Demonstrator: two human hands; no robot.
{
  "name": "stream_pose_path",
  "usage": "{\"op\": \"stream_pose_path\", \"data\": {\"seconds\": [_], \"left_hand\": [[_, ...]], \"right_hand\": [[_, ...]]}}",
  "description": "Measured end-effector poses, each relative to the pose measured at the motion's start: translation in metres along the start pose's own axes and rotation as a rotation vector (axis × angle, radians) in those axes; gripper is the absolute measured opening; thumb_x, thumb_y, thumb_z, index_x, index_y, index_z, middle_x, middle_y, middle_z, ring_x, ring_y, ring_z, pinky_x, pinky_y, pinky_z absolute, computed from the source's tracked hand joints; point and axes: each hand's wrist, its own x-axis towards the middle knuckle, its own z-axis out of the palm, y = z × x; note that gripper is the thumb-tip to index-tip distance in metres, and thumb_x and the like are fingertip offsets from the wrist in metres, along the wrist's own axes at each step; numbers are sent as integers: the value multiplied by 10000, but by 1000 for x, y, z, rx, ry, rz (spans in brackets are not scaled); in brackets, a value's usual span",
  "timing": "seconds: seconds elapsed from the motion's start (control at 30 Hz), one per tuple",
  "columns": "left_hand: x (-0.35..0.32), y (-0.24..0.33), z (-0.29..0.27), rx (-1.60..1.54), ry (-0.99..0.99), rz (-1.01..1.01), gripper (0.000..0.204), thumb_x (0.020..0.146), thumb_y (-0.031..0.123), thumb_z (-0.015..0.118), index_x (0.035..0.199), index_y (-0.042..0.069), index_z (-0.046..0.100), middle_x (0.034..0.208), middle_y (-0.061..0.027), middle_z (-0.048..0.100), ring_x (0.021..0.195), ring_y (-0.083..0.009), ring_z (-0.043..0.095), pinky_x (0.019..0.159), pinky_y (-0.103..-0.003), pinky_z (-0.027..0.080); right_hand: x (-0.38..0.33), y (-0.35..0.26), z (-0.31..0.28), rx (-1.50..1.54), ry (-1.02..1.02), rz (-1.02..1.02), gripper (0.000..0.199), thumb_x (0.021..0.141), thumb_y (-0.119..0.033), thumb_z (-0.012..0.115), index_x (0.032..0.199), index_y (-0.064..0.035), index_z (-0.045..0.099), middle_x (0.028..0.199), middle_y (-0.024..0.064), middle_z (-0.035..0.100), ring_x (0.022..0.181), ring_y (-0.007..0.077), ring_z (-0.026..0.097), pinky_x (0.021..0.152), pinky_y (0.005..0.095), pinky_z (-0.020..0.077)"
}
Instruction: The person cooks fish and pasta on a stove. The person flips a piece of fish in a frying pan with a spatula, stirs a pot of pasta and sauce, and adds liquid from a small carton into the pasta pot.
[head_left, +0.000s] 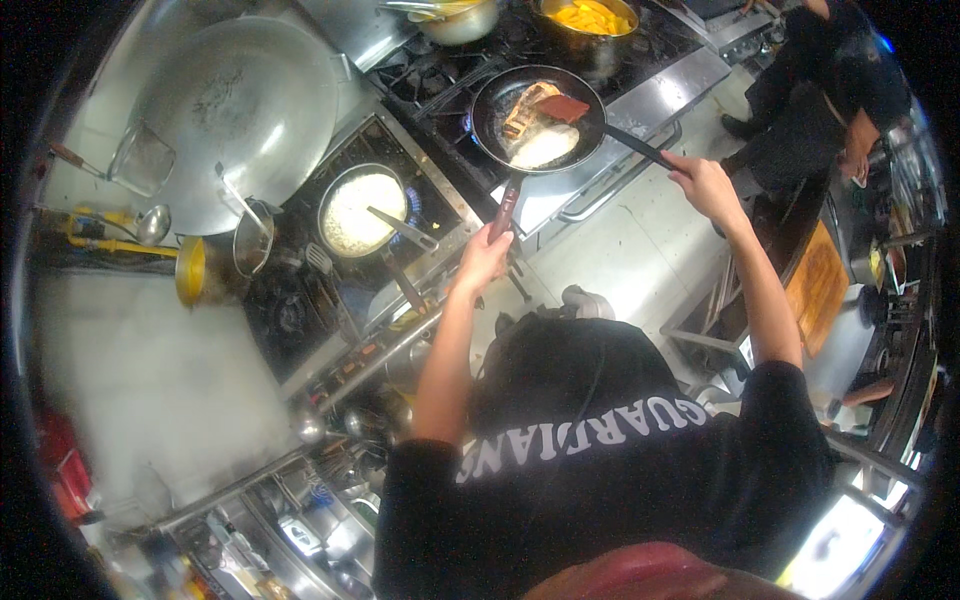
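My left hand (483,262) is closed round the brown handle of a black frying pan (486,133), which sits over the stove with a blue flame at its left edge. In the pan lie a browned, dark-striped piece of food (519,112) and a pale, whitish piece (543,148). From the right, my right hand (706,187) grips the black handle of a spatula (563,108). Its reddish-brown blade rests over the browned piece.
A second frying pan (345,223) with creamy sauce and a utensil stands over a flame. Left are a big wok (235,110), a ladle (153,225) and a slotted turner (319,259). Behind stands a pot of yellow pieces (592,18). Another person (845,70) stands far right, past a cutting board (818,290).
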Motion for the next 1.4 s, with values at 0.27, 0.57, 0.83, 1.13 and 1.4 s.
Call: {"op": "stream_pose_path", "data": {"seconds": [0.27,0.57,0.83,1.13,1.4], "left_hand": [[2,-5,0,-32,-20,-4,325,1012,223,633,1287,63,567,727,65,479,515,-44,409,443,-239,335],[-2,0,2,-25,-20,-8,305,1022,227,640,1276,85,548,703,83,421,522,-37,371,457,-224,319],[0,-3,0,-32,-40,-7,325,1022,234,642,1292,83,545,713,81,437,518,-36,370,456,-227,322],[3,0,6,-11,-9,-17,244,1010,213,641,1201,73,580,719,64,475,495,-47,398,440,-247,327],[0,1,3,-61,-38,-22,244,1016,216,635,1207,84,561,708,65,475,495,-43,401,438,-243,323]], "right_hand": [[-8,20,10,17,-2,49,364,917,-224,692,1280,-200,711,1104,192,715,1005,412,681,881,465,538],[-12,2,5,52,26,169,358,920,-224,688,1276,-196,715,1046,229,712,978,432,676,865,487,538],[-12,2,8,-48,-25,145,361,912,-224,699,1270,-185,722,1077,218,720,1003,399,693,875,472,541],[-17,39,52,196,98,159,348,922,-235,686,1266,-203,725,1027,230,718,972,421,690,862,453,541],[-26,5,10,27,83,185,357,930,-253,670,1283,-218,712,1066,233,708,1012,418,679,880,472,533]]}}
